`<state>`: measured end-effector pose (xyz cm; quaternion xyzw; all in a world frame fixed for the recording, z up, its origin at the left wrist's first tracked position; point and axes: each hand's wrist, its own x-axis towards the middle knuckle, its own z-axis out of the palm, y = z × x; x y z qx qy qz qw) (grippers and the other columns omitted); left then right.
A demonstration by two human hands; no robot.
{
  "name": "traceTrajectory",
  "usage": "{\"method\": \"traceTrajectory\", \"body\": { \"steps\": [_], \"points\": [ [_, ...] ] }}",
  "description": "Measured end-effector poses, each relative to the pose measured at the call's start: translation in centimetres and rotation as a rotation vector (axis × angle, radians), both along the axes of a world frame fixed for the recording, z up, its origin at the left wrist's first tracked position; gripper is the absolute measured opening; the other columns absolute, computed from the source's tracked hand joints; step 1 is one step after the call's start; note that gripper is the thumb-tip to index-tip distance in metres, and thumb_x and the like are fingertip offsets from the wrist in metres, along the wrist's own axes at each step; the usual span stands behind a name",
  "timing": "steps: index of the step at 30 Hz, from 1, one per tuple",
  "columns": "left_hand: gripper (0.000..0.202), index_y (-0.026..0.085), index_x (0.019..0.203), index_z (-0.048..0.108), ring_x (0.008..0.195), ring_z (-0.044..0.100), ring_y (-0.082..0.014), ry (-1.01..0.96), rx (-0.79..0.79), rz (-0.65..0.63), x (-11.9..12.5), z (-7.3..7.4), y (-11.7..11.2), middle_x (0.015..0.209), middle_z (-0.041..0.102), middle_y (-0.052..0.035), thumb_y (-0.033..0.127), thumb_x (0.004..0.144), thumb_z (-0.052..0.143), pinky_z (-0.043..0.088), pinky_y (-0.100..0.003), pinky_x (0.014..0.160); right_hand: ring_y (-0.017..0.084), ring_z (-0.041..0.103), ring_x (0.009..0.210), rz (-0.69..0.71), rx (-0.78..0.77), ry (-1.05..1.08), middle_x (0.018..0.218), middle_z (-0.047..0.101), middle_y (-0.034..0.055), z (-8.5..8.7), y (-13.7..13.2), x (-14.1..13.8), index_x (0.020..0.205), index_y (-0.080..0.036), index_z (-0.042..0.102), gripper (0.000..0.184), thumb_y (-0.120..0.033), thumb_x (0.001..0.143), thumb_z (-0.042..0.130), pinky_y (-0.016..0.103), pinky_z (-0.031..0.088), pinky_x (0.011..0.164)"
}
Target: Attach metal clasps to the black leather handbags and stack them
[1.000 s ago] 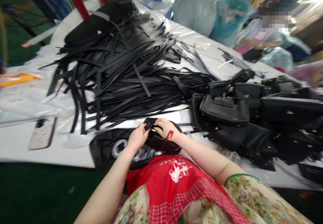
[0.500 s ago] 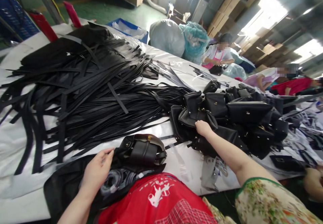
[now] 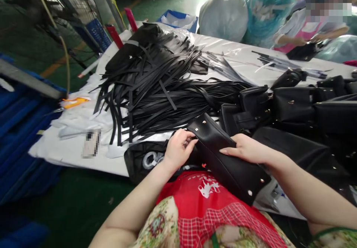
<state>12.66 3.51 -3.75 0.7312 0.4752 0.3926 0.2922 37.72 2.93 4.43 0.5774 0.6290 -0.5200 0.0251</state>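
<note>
A black leather bag [image 3: 225, 158] with small metal studs lies tilted across the table edge and my red apron [image 3: 212, 203]. My left hand [image 3: 178, 149] grips its near-left corner, fingers curled on the edge. Over the bag's top side rests my right hand [image 3: 245, 149], fingers wrapped over it. A black dust bag [image 3: 142, 160] with white lettering lies under my left hand.
A big heap of black straps [image 3: 156, 88] covers the table's middle. More black bags [image 3: 301, 106] are piled at the right. A phone [image 3: 90, 143] lies at the table's left edge. Another person [image 3: 309, 28] works across the table, beside large stuffed plastic sacks [image 3: 225, 15]. Blue crates [image 3: 19, 129] stand at left.
My right hand came back from the pile at the right with a studded black bag. My left hand left the small bag and took the new one's corner. The view swung left.
</note>
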Motion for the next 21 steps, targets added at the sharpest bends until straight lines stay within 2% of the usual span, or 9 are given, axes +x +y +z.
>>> {"method": "traceTrajectory", "body": {
  "steps": [2,5,11,17,21],
  "points": [
    [0.018,0.019,0.096,0.063,0.074,0.056,-0.0139,0.011,-0.019,0.043,-0.7,0.0,-0.1,0.081,0.058,-0.0013,0.026,0.080,0.068,0.047,-0.026,0.068,0.024,0.068,0.078,0.031,0.054,-0.010,0.085,0.073,0.0046,-0.5,-0.7,-1.0,0.091,-0.013,0.071,0.046,-0.055,0.083,0.055,0.025,0.049,0.063],
    [0.023,0.019,0.100,0.064,0.076,0.056,-0.0142,0.050,-0.069,0.016,-2.0,0.1,-0.5,0.082,0.059,-0.0014,0.028,0.080,0.068,0.047,-0.027,0.072,0.022,0.067,0.075,0.094,0.152,-0.046,0.083,0.073,0.0035,-0.8,-1.3,-2.1,0.091,-0.017,0.072,0.040,-0.051,0.085,0.052,0.025,0.048,0.064],
    [0.016,0.019,0.092,0.068,0.076,0.059,-0.0163,0.121,-0.202,0.012,-3.0,0.6,-0.3,0.077,0.064,-0.0023,0.029,0.080,0.067,0.047,-0.030,0.076,0.020,0.063,0.065,0.242,0.284,-0.220,0.074,0.071,0.0060,-0.9,-2.0,-3.6,0.079,-0.019,0.070,0.038,-0.050,0.087,0.049,0.026,0.043,0.060],
    [0.014,0.018,0.073,0.070,0.061,0.060,-0.0148,0.207,-0.482,-0.046,-3.7,1.2,0.7,0.067,0.068,-0.0007,0.031,0.078,0.067,0.044,-0.026,0.060,0.018,0.062,0.063,0.379,0.376,-0.319,0.071,0.069,0.0066,-1.4,-2.8,-4.4,0.076,-0.019,0.068,0.040,-0.049,0.090,0.046,0.026,0.039,0.060],
    [0.015,0.016,0.070,0.069,0.065,0.062,-0.0160,0.220,-0.505,-0.069,-4.0,1.6,0.9,0.069,0.069,-0.0020,0.029,0.078,0.067,0.043,-0.026,0.061,0.018,0.061,0.062,0.378,0.370,-0.318,0.071,0.069,0.0057,-1.5,-2.9,-4.4,0.075,-0.019,0.067,0.040,-0.049,0.090,0.045,0.025,0.038,0.059]
  ]
}}
